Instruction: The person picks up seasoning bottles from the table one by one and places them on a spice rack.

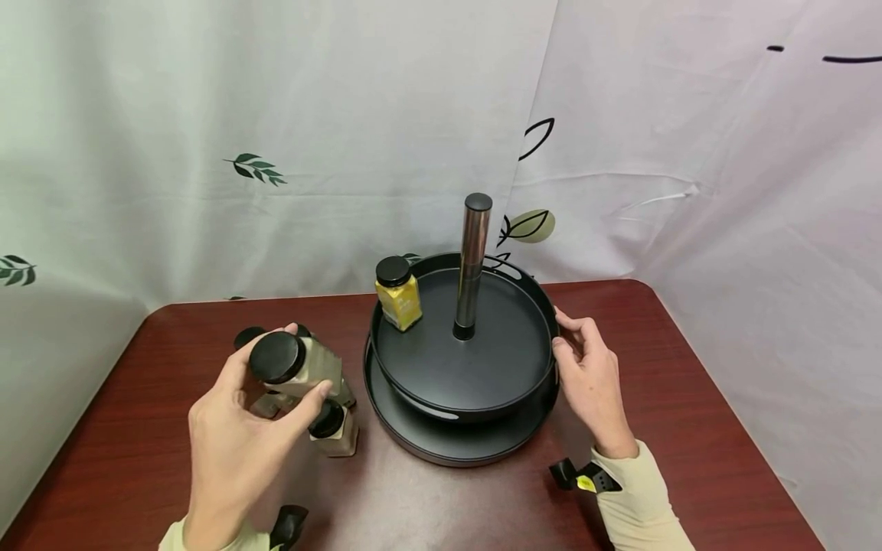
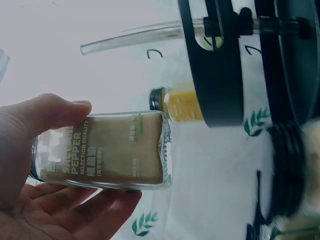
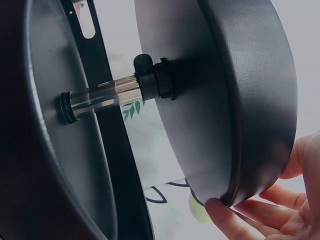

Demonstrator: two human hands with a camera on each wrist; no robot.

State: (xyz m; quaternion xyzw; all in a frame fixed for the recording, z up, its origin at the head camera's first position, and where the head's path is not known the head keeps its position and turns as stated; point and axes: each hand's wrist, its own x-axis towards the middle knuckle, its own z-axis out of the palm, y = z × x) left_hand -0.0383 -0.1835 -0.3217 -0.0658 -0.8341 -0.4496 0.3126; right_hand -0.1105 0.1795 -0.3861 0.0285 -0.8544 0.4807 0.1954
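Left hand (image 1: 237,432) around pepper jar (image 1: 303,367), other jars (image 1: 336,436) partly behind.

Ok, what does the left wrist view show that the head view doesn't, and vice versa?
Only the left wrist view shows the black knob beneath the upper tray, and readable lettering, including PEPPER, on the held jar. Only the head view shows the right hand at that tray and the reddish-brown table. Both show the left hand holding that jar, plus the yellow jar.
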